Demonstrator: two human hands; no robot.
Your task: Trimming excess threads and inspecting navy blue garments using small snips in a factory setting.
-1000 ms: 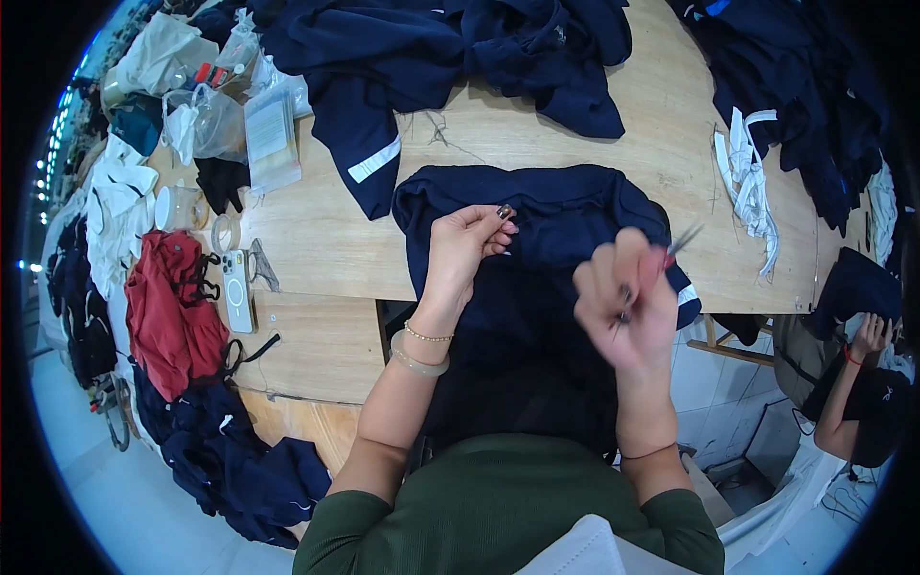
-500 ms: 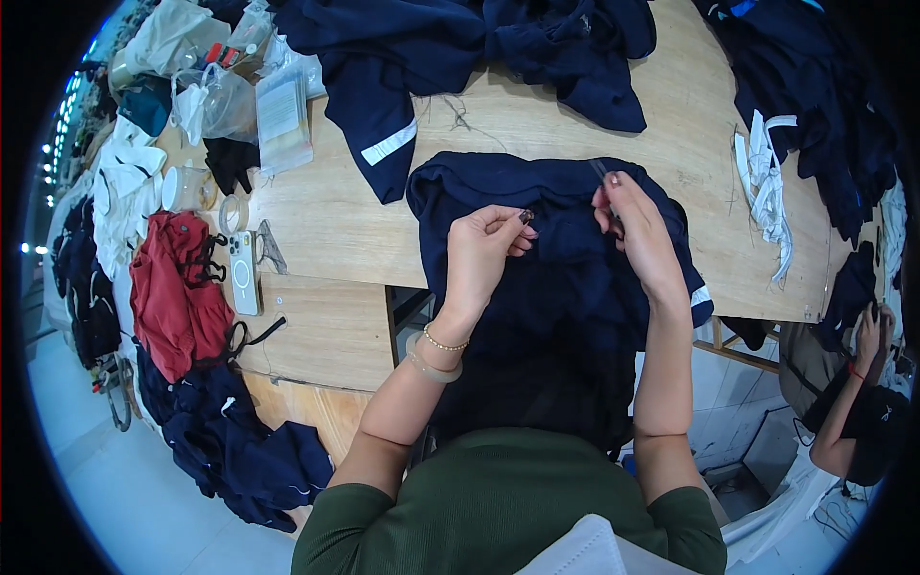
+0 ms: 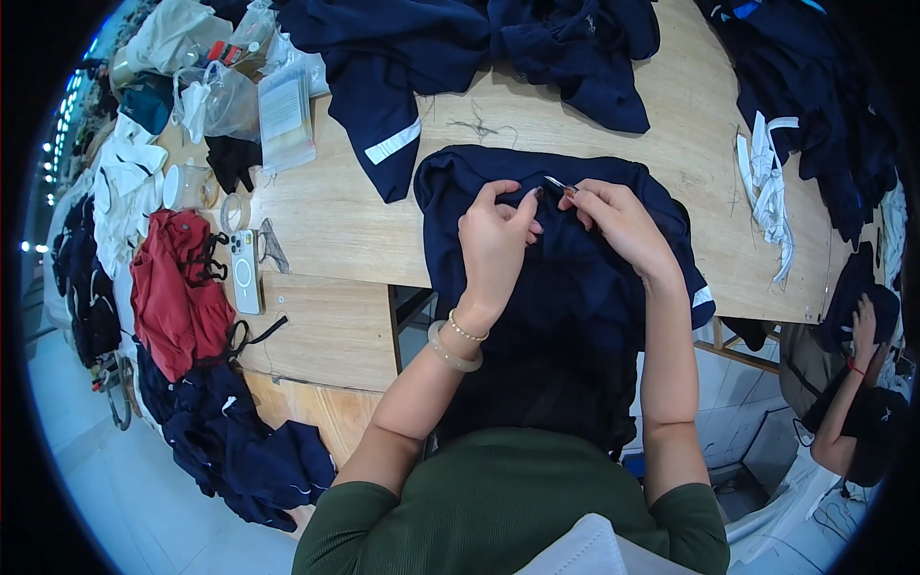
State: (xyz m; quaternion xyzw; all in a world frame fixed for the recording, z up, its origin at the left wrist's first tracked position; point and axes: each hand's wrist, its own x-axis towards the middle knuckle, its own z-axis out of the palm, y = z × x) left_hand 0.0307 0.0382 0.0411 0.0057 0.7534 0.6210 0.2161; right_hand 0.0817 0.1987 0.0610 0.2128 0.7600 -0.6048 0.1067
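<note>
A navy garment (image 3: pixel 575 268) lies bunched over the table edge and down in front of me. My right hand (image 3: pixel 609 216) is closed around a small pair of thread snips (image 3: pixel 554 182), their metal tips pointing left toward my other hand. Just above the cloth, my left hand (image 3: pixel 498 225) is curled, with the thumb raised and the lower fingers bent in. Whatever lies between those fingers is too small or hidden to make out. The snips' tips are close to the left thumb.
More navy garments (image 3: pixel 402 57) lie along the far side. White strips (image 3: pixel 767 201) sit at the right. On the left are a phone (image 3: pixel 246 273), a tape roll (image 3: pixel 235 211), a red cloth bag (image 3: pixel 177 287) and plastic bags. Another person's hand (image 3: pixel 864 326) handles dark cloth at far right.
My right hand has moved left and down, bringing the snips close to my left hand. The left hand has shifted slightly right and up, its index finger lifting away from the thumb.
</note>
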